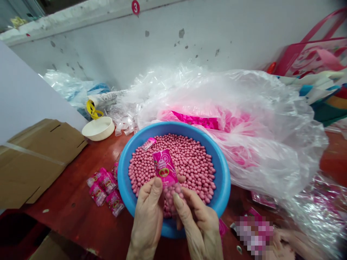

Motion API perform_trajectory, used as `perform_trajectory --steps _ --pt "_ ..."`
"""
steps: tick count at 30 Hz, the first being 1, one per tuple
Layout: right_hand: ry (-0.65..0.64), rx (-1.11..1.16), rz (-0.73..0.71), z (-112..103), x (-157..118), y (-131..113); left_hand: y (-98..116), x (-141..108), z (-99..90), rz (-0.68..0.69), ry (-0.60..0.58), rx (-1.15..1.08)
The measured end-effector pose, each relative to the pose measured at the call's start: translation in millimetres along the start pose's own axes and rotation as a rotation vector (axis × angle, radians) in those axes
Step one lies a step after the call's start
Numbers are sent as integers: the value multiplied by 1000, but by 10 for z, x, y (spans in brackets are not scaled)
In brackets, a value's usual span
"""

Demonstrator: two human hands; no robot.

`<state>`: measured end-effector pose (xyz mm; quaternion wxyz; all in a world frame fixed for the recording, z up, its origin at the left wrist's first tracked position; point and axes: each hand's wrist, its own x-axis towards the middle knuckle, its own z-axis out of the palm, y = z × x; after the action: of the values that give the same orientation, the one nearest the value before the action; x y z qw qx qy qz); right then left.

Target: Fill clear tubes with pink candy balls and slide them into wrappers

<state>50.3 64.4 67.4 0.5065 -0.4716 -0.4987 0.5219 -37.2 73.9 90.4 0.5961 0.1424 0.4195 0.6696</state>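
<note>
Two hands, half closed, pinch a pink packet (166, 169) just above a blue basin (173, 127) heaped with pink candies (189, 162). The left hand (148, 216) and right hand (197, 224) press its clear lower part, which bulges with candies, between thumbs and fingers. A slack pinch could drop the packet and scatter candies. Squeezing too hard might split it. A loose sheet of clear plastic (260, 144) leans against the rim and could sag inward, while filled packets (105, 186) beside the basin could be knocked aside.
</note>
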Motion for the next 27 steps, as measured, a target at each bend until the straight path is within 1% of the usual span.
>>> perform_trajectory --steps 2,4,6,10,12,18,21,25,27 --pt "-1 14 13 2 5 7 -29 -9 3 4 35 16" --pt "-29 22 9 6 15 15 -46 -21 5 3 65 27" --pt "-45 20 11 11 24 16 -43 -30 5 4 78 15" --pt "-59 26 53 18 30 6 -10 -25 -3 -12 38 -2" --pt "-71 26 66 19 32 7 -15 -18 -9 -15 36 19" --pt "-68 79 25 59 119 13 -80 -14 -17 -51 49 51" --pt "-47 192 80 85 170 31 -69 -11 -5 -64 64 15" --pt "-23 455 198 107 176 82 -43 -8 -3 -66 144 -40" --pt "-14 515 231 117 165 90 -42 -13 -10 -85 157 -48"
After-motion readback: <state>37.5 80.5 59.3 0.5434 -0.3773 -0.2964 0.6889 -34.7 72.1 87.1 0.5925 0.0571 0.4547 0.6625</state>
